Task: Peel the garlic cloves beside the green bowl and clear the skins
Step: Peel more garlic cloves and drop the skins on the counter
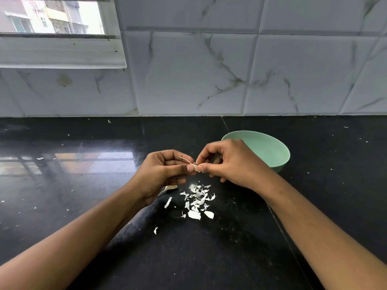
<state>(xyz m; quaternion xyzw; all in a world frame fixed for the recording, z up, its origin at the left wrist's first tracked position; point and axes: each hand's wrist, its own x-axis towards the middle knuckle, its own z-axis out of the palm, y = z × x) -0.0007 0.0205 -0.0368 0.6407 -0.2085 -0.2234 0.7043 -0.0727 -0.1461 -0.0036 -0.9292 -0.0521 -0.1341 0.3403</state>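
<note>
Above the black bench (83, 206), left hand (165, 170) and right hand (226, 164) pinch one garlic clove (195, 166) between fingertips, green bowl (272, 151) just right, skins (198, 200) directly below.

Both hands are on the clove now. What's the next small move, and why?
Probably pull the skin strip free: it already curls up off the garlic clove, pinched between left hand and right hand, above the skin pile.
</note>
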